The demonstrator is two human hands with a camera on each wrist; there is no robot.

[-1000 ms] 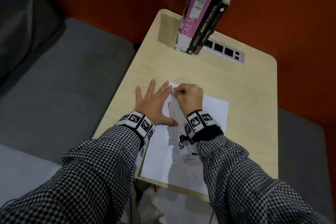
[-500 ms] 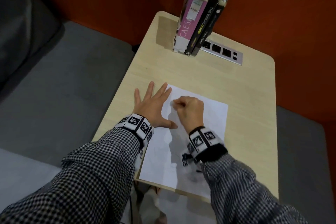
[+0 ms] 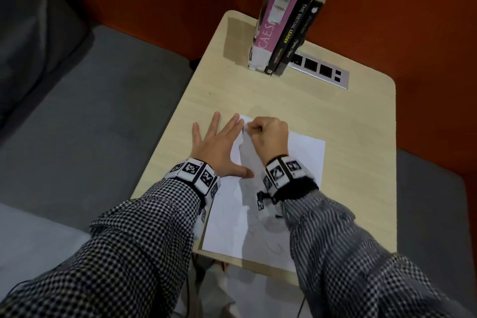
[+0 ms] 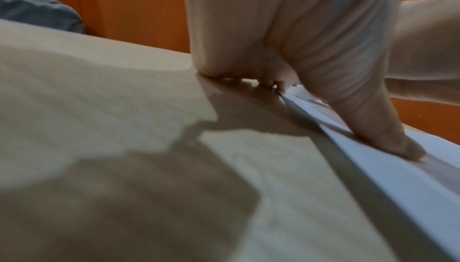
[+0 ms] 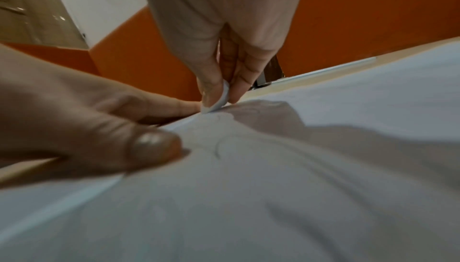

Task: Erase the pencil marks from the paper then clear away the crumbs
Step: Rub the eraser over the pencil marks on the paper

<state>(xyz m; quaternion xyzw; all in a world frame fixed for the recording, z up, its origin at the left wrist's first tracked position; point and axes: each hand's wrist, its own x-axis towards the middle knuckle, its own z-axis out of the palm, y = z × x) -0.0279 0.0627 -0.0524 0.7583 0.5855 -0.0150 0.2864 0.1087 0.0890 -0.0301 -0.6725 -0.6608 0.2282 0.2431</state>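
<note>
While we rub at the far left corner of the paper (image 3: 296,160), our right hand (image 3: 269,137) pinches a small white eraser (image 5: 219,99) between thumb and fingertips, its tip on the sheet. Our left hand (image 3: 218,146) lies flat and spread, mostly on the table (image 3: 361,162), its thumb and one fingertip pressing the sheet's left edge. Working this close to a corner, we judge a hard stroke could buckle or tear the sheet, since only its edge is pinned. Faint pencil marks (image 5: 217,149) remain nearer us. The sheet's near edge sits almost at the table's near edge, so crumbs swept that way would fall off. Open tabletop lies right and far, short of the books (image 3: 281,33).
</note>
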